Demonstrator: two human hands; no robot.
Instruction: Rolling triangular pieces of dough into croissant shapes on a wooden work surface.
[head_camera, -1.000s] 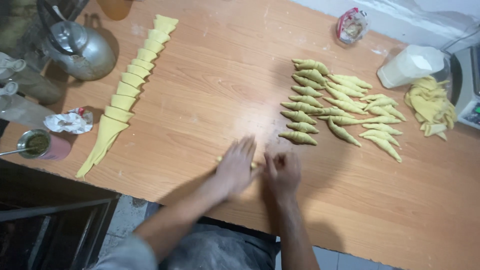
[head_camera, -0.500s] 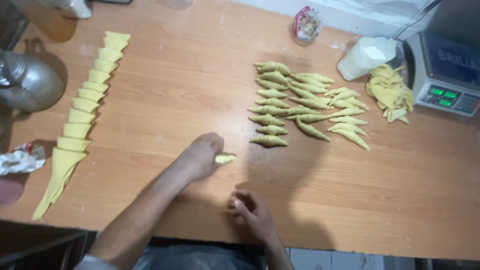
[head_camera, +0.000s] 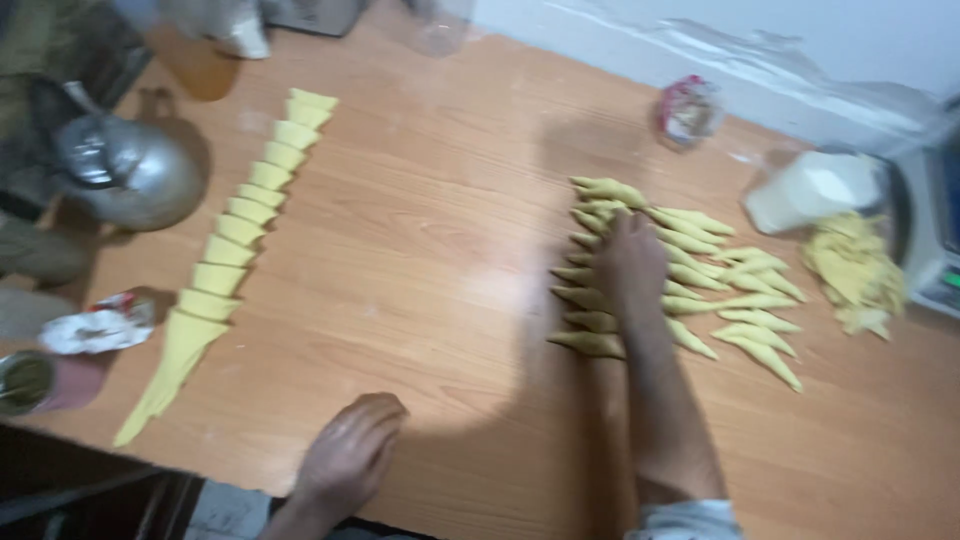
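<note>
Head view: our right hand (head_camera: 632, 262) lies flat, fingers together, on the rolled dough cones (head_camera: 680, 275) clustered toward the table's (head_camera: 440, 260) right side; whether it grips one we cannot tell. Our left hand (head_camera: 350, 455) rests loosely curled and empty at the near edge. Along the left side runs a row of flat dough triangles (head_camera: 225, 245), with a metal kettle (head_camera: 130, 172) beyond it. A white tub (head_camera: 810, 190) and dough scraps (head_camera: 855, 270) crowd the far right corner.
</note>
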